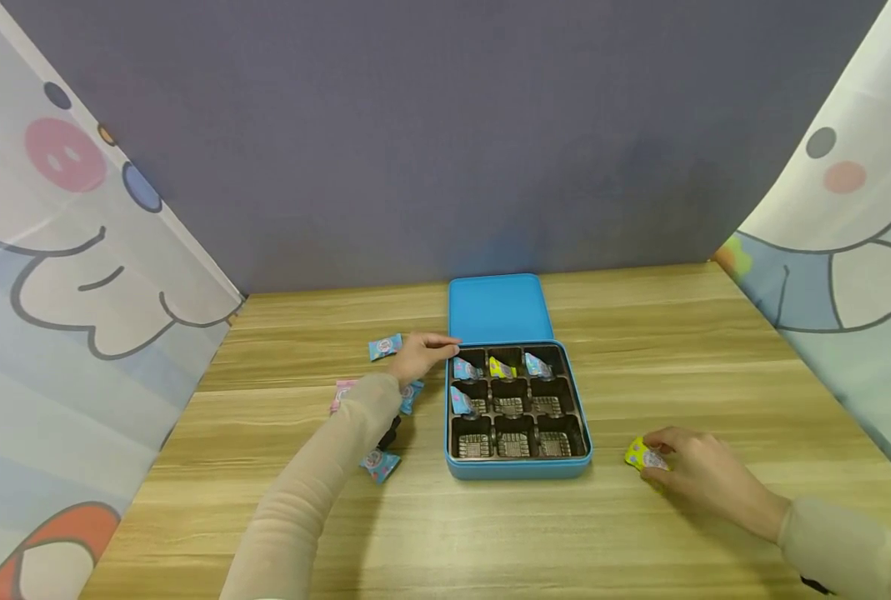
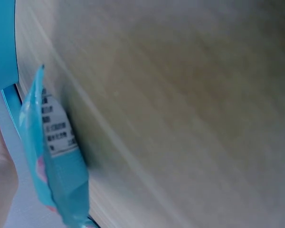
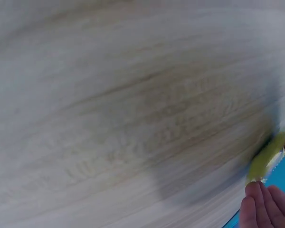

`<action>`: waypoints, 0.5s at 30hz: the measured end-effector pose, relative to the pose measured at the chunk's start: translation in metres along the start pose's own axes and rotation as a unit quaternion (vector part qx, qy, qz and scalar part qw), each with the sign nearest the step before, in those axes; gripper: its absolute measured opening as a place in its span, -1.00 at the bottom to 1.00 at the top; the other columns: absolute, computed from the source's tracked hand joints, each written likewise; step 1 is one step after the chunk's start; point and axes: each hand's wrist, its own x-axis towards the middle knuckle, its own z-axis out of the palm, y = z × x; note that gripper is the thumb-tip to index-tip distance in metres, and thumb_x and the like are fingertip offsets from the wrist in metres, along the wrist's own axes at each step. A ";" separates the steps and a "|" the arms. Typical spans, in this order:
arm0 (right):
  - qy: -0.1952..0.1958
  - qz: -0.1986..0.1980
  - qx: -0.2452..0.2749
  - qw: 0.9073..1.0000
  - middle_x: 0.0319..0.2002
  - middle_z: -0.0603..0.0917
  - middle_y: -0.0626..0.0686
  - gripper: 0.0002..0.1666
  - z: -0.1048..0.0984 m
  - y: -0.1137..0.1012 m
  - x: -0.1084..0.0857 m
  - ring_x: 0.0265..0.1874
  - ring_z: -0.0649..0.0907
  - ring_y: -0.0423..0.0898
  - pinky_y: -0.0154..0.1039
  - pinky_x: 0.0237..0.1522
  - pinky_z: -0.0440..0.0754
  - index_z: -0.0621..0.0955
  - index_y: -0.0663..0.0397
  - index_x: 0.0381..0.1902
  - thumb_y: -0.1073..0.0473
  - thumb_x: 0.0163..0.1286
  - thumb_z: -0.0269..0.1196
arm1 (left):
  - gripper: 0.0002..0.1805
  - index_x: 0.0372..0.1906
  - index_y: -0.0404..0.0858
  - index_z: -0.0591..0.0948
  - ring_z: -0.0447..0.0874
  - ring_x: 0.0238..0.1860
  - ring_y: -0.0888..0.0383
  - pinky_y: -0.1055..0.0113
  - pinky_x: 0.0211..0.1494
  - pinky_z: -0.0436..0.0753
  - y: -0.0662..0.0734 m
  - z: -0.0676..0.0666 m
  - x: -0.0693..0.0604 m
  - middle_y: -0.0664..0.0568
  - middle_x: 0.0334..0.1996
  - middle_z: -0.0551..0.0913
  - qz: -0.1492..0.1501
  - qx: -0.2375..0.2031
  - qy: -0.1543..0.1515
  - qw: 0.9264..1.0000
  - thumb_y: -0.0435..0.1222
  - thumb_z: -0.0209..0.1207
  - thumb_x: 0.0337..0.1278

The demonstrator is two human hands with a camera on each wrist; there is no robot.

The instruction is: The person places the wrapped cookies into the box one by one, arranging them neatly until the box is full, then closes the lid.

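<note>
My right hand (image 1: 703,471) pinches a yellow wrapped candy (image 1: 643,455) between thumb and fingers, to the right of a blue tin (image 1: 520,470). In the right wrist view the yellow candy (image 3: 266,159) appears between the fingertips. At the tin's upper left corner, my left hand (image 1: 415,358) touches the rim with extended fingers. A black tray with nine compartments lines the tin. Its back row holds a blue candy (image 1: 466,369), a yellow candy (image 1: 502,368) and another blue candy (image 1: 538,365); the middle row's left compartment has one more blue candy (image 1: 461,401).
Behind the tin lies its blue lid (image 1: 499,308). Around the left forearm are loose candies: a blue one (image 1: 385,347) farther back, a pink one (image 1: 342,392), and others in blue (image 1: 380,465), partly covered by the sleeve. A grey panel (image 1: 445,150) borders the wooden table.
</note>
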 end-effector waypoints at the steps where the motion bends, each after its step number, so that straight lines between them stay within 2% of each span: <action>1: 0.004 -0.007 -0.004 1.000 -0.38 0.71 0.08 -0.55 0.001 0.001 0.001 -0.43 0.68 -0.06 -0.18 -0.43 0.66 0.64 0.28 -0.26 0.14 -0.12 0.47 | -0.65 0.04 -0.26 0.60 0.45 0.15 -0.01 0.09 0.20 0.49 0.000 0.000 0.000 -0.07 0.12 0.53 0.001 -0.001 0.000 1.000 -0.24 0.17 0.16; 4: 0.013 -0.022 -0.012 1.000 -0.38 0.71 0.07 -0.57 0.002 0.006 0.005 -0.44 0.68 -0.07 -0.21 -0.44 0.66 0.65 0.28 -0.27 0.17 -0.14 0.47 | -0.66 0.04 -0.26 0.60 0.44 0.16 -0.01 0.09 0.20 0.48 0.001 0.000 -0.001 -0.07 0.13 0.52 -0.002 0.000 0.001 1.000 -0.25 0.17 0.17; 8: 0.010 -0.040 -0.002 0.999 -0.34 0.71 0.16 -0.58 0.002 0.013 0.013 -0.41 0.69 -0.01 -0.22 -0.45 0.67 0.66 0.30 -0.26 0.21 -0.13 0.46 | -0.68 0.01 -0.18 0.63 0.48 0.12 0.07 0.17 0.16 0.52 -0.009 -0.001 0.007 0.02 0.09 0.56 -0.003 0.009 0.011 1.000 -0.21 0.18 0.15; 12: -0.003 -0.066 0.013 0.998 -0.30 0.71 0.20 -0.59 0.002 0.020 0.021 -0.38 0.69 0.02 -0.19 -0.43 0.67 0.66 0.26 -0.24 0.23 -0.12 0.46 | -0.66 0.02 -0.22 0.62 0.48 0.12 0.06 0.15 0.17 0.51 -0.009 -0.002 0.008 0.01 0.08 0.56 0.001 0.004 0.010 1.000 -0.21 0.19 0.15; 15: -0.011 -0.089 0.017 0.996 -0.30 0.72 0.14 -0.60 0.001 0.025 0.025 -0.36 0.69 0.00 -0.21 -0.41 0.67 0.67 0.22 -0.24 0.23 -0.11 0.46 | -0.64 0.03 -0.28 0.60 0.48 0.12 0.04 0.16 0.16 0.52 -0.007 0.000 0.006 -0.04 0.09 0.55 0.010 0.002 0.003 1.000 -0.22 0.18 0.15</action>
